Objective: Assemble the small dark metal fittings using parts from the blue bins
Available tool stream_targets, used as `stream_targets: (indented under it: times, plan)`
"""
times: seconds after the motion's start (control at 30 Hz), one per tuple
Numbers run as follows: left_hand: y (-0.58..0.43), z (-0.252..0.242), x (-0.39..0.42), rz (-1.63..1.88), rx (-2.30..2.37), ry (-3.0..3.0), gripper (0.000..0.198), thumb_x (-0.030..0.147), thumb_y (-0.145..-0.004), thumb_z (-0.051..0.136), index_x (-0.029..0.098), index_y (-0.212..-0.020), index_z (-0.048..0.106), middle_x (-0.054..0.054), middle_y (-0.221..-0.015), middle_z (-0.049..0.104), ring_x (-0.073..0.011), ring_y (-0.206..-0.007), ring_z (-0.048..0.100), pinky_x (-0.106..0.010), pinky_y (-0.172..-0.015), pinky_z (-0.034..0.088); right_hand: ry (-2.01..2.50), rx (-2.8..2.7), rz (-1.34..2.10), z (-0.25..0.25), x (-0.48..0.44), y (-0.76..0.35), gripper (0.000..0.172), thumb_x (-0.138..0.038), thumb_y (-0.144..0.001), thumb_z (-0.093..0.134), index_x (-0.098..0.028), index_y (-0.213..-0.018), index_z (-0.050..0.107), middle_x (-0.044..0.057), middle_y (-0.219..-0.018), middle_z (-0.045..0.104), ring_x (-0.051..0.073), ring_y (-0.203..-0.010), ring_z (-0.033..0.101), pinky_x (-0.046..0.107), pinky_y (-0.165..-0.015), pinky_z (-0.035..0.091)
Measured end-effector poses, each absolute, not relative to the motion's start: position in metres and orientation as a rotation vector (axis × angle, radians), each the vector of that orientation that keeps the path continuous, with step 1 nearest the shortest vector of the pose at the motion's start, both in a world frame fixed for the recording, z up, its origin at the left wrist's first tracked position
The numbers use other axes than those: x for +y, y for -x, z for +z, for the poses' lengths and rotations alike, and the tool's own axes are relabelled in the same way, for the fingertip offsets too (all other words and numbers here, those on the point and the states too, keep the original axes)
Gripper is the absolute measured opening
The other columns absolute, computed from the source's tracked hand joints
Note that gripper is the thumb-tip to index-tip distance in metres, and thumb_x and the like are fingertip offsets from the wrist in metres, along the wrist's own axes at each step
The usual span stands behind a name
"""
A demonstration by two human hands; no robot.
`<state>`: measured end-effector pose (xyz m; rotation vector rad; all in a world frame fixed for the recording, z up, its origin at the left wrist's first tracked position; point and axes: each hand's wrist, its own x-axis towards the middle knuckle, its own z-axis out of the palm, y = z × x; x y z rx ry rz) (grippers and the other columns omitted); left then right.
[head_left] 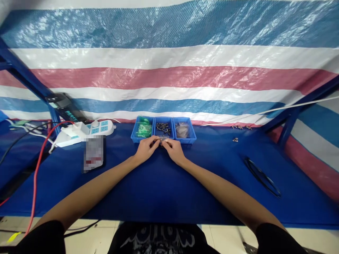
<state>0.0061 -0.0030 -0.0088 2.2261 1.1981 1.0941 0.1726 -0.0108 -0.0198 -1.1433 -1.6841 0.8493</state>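
Head view: left hand (145,149) and right hand (174,150), grips pinched shut on one small part (161,140), near blue bins (192,139); apparently mid-step, part not yet set down.

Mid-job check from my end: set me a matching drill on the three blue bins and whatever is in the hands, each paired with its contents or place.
Column one:
1. left bin
2. middle bin
3. right bin
4. small part

Column two:
A. small dark pieces inside
B. pinched between left hand and right hand, in front of the bins
C. green pieces inside
D. clear, pale pieces inside

Pairs: 1-C, 2-A, 3-D, 4-B
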Motion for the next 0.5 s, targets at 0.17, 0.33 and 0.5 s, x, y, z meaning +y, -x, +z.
stream_targets:
  times: [0.17, 0.33, 0.5]
  plan:
    - [-0.0057, -0.0082, -0.0035, 1.091, 1.205, -2.240, 0.021, 0.031, -0.090, 0.045, 0.017, -0.093, 0.060, 0.000, -0.078, 0.065, -0.0107, -0.064, 0.059, -0.021, -0.063, 0.045, 1.147, -1.704, 0.824, -0.0216, -0.0105, -0.1723, 0.035, -0.040, -0.086, 0.046, -0.014, -0.067, 0.060, 0.000, -0.059, 0.052, 0.012, -0.056, 0.043, 0.023, -0.055, 0.033]
    - [-0.0050, -0.0066, -0.0041, 1.091, 1.196, -2.253, 0.020, 0.030, -0.090, 0.046, 0.017, -0.093, 0.060, 0.002, -0.073, 0.064, -0.0096, -0.059, 0.057, -0.020, -0.059, 0.044, 1.146, -1.698, 0.833, -0.0224, -0.0104, -0.1723, 0.034, -0.039, -0.086, 0.047, -0.014, -0.068, 0.061, 0.000, -0.060, 0.055, 0.012, -0.057, 0.046, 0.023, -0.056, 0.035]
    - [-0.0049, -0.0094, -0.0043, 1.124, 1.193, -2.249, 0.020, 0.030, -0.091, 0.045, 0.018, -0.096, 0.061, 0.000, -0.083, 0.067, -0.0114, -0.069, 0.062, -0.021, -0.067, 0.048, 1.151, -1.679, 0.847, -0.0209, -0.0110, -0.1715, 0.033, -0.039, -0.086, 0.048, -0.014, -0.073, 0.065, 0.001, -0.060, 0.057, 0.012, -0.055, 0.046, 0.023, -0.055, 0.036]
